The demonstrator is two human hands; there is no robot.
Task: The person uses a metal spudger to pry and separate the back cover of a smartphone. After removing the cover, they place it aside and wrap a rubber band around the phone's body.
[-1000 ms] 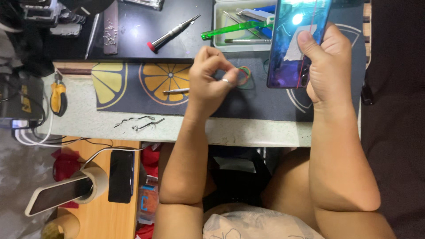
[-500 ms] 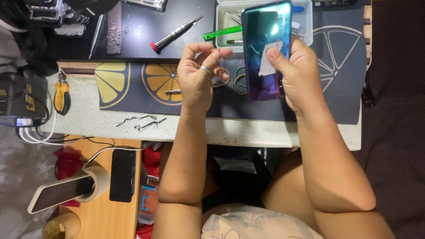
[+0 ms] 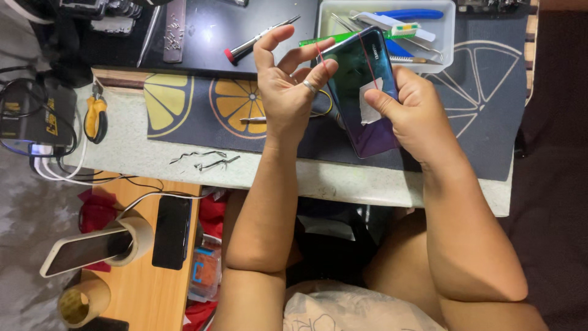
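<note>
My right hand point(image 3: 419, 119) grips a phone point(image 3: 358, 116) with a glossy blue-green to purple back, tilted above the mat. A small white patch point(image 3: 370, 101) is stuck on that back under my thumb. A thin red rubber band point(image 3: 368, 61) runs across the phone's upper end and out to my left hand point(image 3: 288, 92). That hand is just left of the phone, fingers spread, with the band hooked on the fingertips and a ring on one finger.
A dark mat with citrus-slice prints point(image 3: 184, 104) covers the bench. A white tray point(image 3: 450, 37) of tools sits behind the phone. A red-tipped screwdriver point(image 3: 257, 41), tweezers point(image 3: 254, 119), orange pliers point(image 3: 96, 116) and bent metal clips point(image 3: 208, 160) lie left. Two phones point(image 3: 171, 232) rest below.
The phone came left and lower, now tilted. My left hand rose from the mat, spread its fingers and stretched the red band over the phone's end.
</note>
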